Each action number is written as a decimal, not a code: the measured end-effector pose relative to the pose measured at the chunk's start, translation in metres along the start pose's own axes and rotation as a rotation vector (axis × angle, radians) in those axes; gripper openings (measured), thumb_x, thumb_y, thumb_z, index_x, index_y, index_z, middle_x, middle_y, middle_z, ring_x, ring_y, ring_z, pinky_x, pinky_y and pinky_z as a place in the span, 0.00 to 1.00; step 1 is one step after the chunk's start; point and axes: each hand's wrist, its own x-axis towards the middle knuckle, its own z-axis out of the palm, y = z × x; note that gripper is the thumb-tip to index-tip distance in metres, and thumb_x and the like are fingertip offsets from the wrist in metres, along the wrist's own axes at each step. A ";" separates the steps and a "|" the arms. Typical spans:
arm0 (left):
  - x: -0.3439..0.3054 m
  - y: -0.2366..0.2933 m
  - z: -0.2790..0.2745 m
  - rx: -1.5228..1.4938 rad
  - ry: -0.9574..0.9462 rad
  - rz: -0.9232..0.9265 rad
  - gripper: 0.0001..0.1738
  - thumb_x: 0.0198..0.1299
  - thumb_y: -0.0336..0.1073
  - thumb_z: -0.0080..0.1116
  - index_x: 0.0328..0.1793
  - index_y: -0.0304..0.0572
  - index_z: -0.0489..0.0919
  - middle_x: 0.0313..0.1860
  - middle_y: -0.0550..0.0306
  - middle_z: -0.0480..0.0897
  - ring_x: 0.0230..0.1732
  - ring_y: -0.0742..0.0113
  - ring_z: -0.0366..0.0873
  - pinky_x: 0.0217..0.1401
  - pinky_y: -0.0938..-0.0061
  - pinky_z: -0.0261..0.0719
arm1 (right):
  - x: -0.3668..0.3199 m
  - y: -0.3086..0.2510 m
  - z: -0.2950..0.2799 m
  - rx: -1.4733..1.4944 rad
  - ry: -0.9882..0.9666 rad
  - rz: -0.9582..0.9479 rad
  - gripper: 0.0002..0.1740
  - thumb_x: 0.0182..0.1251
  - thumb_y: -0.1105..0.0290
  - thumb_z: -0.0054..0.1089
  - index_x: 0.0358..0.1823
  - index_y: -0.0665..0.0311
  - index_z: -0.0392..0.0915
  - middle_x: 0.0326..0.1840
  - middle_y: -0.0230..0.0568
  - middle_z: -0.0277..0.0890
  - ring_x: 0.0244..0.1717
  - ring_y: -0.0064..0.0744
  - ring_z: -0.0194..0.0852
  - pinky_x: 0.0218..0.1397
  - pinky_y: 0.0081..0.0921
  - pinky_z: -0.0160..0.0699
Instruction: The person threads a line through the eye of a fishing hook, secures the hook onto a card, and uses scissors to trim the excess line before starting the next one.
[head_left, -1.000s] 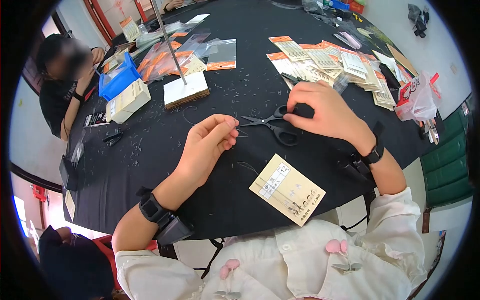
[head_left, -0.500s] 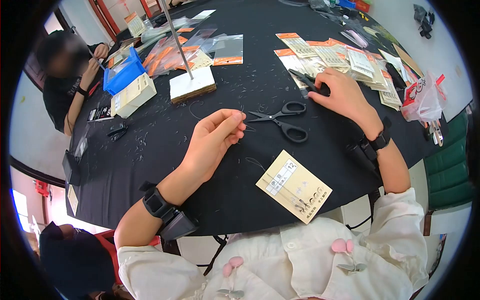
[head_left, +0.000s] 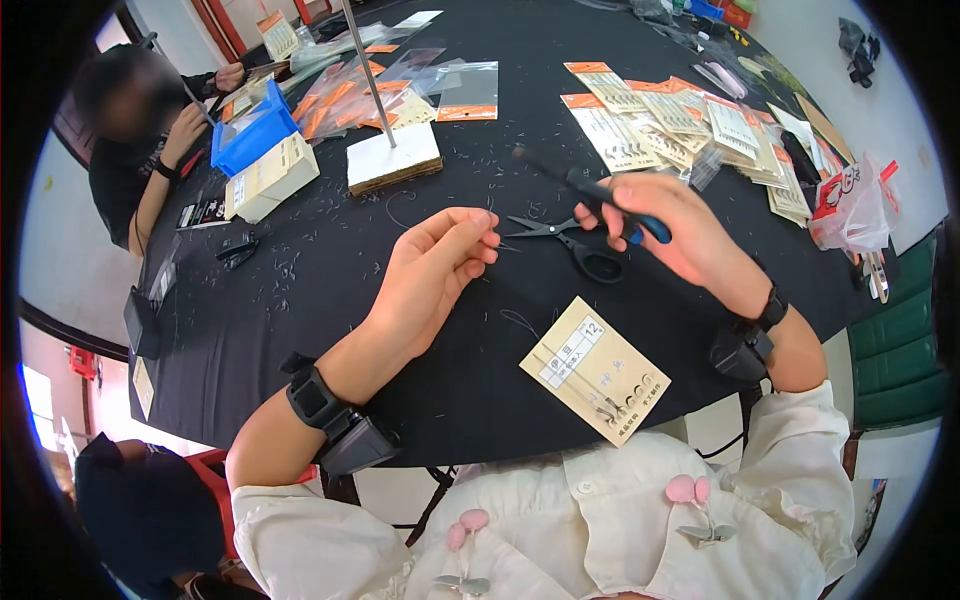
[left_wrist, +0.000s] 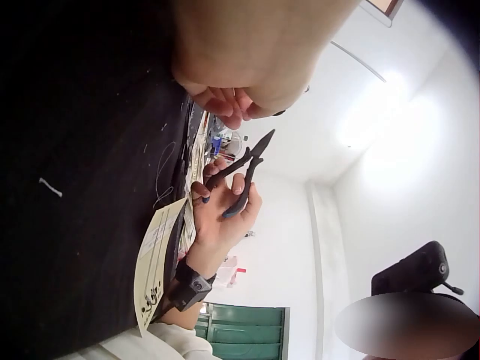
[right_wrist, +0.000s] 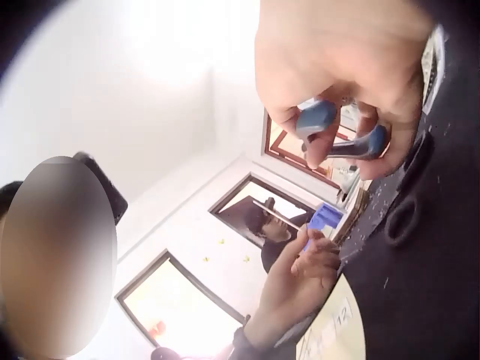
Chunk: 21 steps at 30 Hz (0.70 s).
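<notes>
Our left hand point(head_left: 430, 275) pinches a thin line point(head_left: 510, 248) in a narrow grip, likely steadying it above the black-cloth-covered worktop point(head_left: 300, 350), while our right hand point(head_left: 685, 228) holds black pliers point(head_left: 588, 184) by their spread, blue-ended handles, likely for control, near black scissors point(head_left: 556, 229).

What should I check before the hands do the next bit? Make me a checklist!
1. Right hand holding the pliers: ok.
2. Left hand pinching the thin line: ok.
3. Anything tiny at the left fingertips: cannot tell, too small.
4. Scissors out of the way: not ok, they lie between the hands.
5. Card well back from the table edge: not ok, one corner reaches it.
</notes>
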 end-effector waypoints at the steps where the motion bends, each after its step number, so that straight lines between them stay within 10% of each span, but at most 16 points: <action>1: 0.000 0.000 0.000 0.001 0.001 0.001 0.09 0.66 0.37 0.55 0.45 0.40 0.76 0.36 0.64 0.77 0.38 0.78 0.73 0.47 0.83 0.71 | -0.003 0.001 0.004 -0.146 -0.046 -0.081 0.15 0.67 0.63 0.52 0.28 0.65 0.78 0.32 0.37 0.76 0.48 0.27 0.75 0.45 0.24 0.73; 6: 0.000 0.000 -0.001 0.005 -0.012 0.008 0.09 0.66 0.37 0.55 0.45 0.40 0.76 0.36 0.64 0.76 0.39 0.78 0.72 0.47 0.82 0.71 | -0.007 0.010 0.014 -0.666 -0.007 -0.473 0.10 0.56 0.68 0.66 0.24 0.64 0.75 0.42 0.39 0.70 0.44 0.28 0.70 0.53 0.27 0.67; 21: 0.000 -0.003 -0.002 0.028 -0.048 0.030 0.07 0.66 0.35 0.54 0.43 0.41 0.78 0.37 0.63 0.78 0.38 0.77 0.73 0.46 0.82 0.71 | -0.009 0.016 0.022 -0.979 -0.073 -0.616 0.13 0.49 0.68 0.69 0.20 0.63 0.71 0.43 0.43 0.67 0.44 0.40 0.67 0.45 0.29 0.67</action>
